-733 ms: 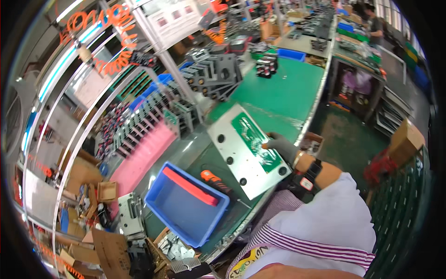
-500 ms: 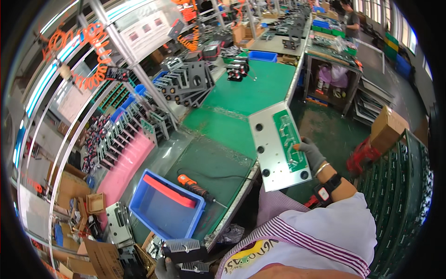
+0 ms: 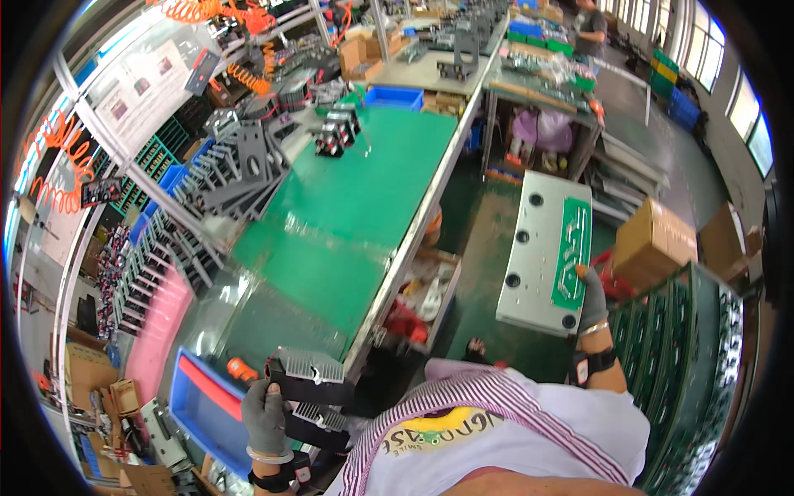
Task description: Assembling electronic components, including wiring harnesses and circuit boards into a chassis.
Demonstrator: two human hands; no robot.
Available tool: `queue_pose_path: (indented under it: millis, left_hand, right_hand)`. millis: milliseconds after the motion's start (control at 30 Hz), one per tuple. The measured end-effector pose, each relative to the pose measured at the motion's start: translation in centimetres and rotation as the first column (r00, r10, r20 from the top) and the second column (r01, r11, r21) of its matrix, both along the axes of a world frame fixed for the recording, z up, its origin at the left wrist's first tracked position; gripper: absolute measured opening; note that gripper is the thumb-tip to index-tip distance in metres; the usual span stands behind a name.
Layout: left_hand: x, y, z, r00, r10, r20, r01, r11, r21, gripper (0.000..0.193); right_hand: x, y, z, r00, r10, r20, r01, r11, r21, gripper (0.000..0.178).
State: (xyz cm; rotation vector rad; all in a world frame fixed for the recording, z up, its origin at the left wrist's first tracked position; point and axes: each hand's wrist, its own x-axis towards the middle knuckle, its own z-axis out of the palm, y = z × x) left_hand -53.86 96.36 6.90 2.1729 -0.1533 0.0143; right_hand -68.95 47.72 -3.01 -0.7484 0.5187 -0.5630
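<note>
My right hand (image 3: 594, 299), in a grey glove with bare fingertips, is closed on the edge of a pale metal plate (image 3: 529, 227). On the plate sit a green circuit board (image 3: 571, 256) and several round black feet. It hangs beyond the bench edge, over the floor. At lower left my left hand (image 3: 266, 423), gloved too, is closed on black finned heat sinks (image 3: 318, 387), one above the other. They are over the near bench edge, beside a blue bin (image 3: 198, 417) with a red strip inside. An orange electric screwdriver (image 3: 241, 369) is mostly hidden behind them.
The green-topped bench (image 3: 347, 190) runs away from me, with black and silver parts (image 3: 337, 131) and a blue tray (image 3: 395, 97) farther up. A green rack (image 3: 662, 347) and a cardboard box (image 3: 655, 236) stand at right. Another person (image 3: 590, 29) is far off.
My right hand has carried the plate rightward, away from the bench. My left hand has come up with the heat sinks, now partly covering the screwdriver. The view has turned to the right.
</note>
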Motion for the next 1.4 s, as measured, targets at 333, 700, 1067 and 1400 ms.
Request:
queue_pose_path:
  millis: [333,700,1067,1400]
  left_hand:
    - [12.3,-21.0,-4.9,0.954,-0.241,-0.177,0.206,0.959,-0.193,0.018]
    - [23.9,-33.9,-9.0,0.941,-0.332,-0.072,0.314,0.931,-0.185,0.019]
    - [30.4,-44.3,-9.1,0.962,-0.254,-0.095,0.230,0.951,-0.208,0.022]
    - [33.9,-57.0,-8.8,0.983,-0.035,-0.181,-0.014,0.965,-0.261,0.022]
  right_hand:
    - [5.2,-13.3,3.3,0.992,-0.108,-0.059,0.106,0.994,-0.037,0.034]
    - [11.8,-22.4,4.9,0.974,-0.221,-0.039,0.224,0.972,0.074,0.031]
    - [19.1,-37.8,2.8,0.981,-0.192,-0.024,0.194,0.976,0.098,0.029]
    - [33.2,-55.1,4.6,0.995,0.091,0.045,-0.097,0.981,0.166,0.033]
